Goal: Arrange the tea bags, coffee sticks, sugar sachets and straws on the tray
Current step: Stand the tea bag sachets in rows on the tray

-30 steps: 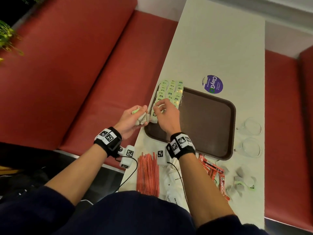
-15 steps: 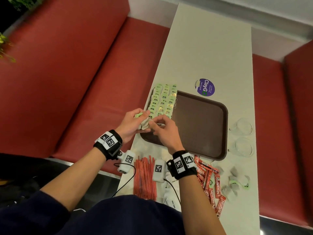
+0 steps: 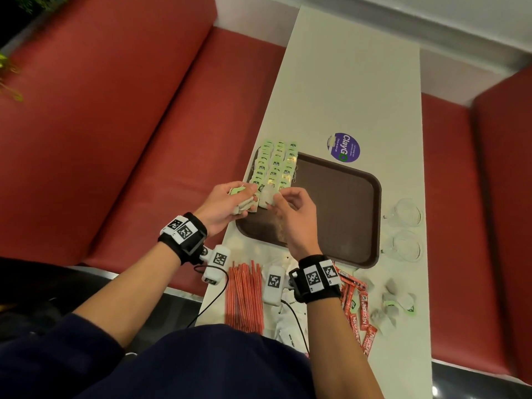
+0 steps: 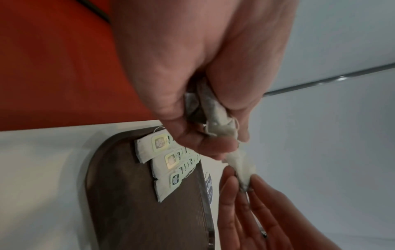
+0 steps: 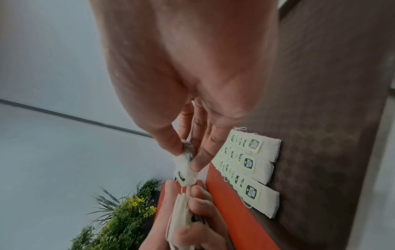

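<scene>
Three rows of green-tagged tea bags lie along the left side of the brown tray. My left hand grips a bundle of tea bags at the tray's near left corner. My right hand pinches one tea bag at the end of that bundle, between thumb and fingers. Red straws, white sugar sachets and red coffee sticks lie on the table in front of the tray, partly hidden by my right wrist.
Two glass cups stand right of the tray. Loose tea bags lie at the near right. A purple sticker is beyond the tray. Red bench seats flank the narrow white table.
My right hand left the tea bag rows on the tray, came back to the left hand's bundle and took hold of one tea bag. The left hand stayed put.
</scene>
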Tool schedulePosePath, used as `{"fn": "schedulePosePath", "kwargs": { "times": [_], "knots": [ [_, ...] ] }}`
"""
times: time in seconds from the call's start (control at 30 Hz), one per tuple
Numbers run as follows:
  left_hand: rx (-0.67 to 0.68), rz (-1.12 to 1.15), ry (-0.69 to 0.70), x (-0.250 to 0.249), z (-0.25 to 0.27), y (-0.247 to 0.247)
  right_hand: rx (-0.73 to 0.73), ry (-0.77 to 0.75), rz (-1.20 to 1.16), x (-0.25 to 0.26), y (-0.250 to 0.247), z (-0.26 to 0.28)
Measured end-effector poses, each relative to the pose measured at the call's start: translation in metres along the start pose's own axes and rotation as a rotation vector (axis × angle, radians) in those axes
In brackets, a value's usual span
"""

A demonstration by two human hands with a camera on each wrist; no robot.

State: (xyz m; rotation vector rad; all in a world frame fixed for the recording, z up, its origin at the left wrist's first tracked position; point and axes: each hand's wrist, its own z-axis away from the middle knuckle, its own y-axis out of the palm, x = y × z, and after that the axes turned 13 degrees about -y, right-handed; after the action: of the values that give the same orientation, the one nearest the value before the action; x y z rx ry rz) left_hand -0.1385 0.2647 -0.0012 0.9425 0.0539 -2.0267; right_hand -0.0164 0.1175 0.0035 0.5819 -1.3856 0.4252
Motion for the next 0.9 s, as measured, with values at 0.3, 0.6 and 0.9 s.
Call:
{"fn": "schedulePosePath", "kwargs": {
  "times": [0.3,0.6,0.9],
  "knots": [
    [-0.12,-0.4,0.297,-0.013,-0.001,0.004,0.071,0.141,-0.116,0.011,0.001,0.005],
    [-0.167,-0.71,0.52,-0.017,0.004,0.009,0.104,0.155,0.057,0.021,-0.001,-0.009],
    [-0.123,-0.763,0.378,-0.021,0.0,0.006,0.127,-0.08,0.162,0.028,-0.009,-0.021]
  ]
}}
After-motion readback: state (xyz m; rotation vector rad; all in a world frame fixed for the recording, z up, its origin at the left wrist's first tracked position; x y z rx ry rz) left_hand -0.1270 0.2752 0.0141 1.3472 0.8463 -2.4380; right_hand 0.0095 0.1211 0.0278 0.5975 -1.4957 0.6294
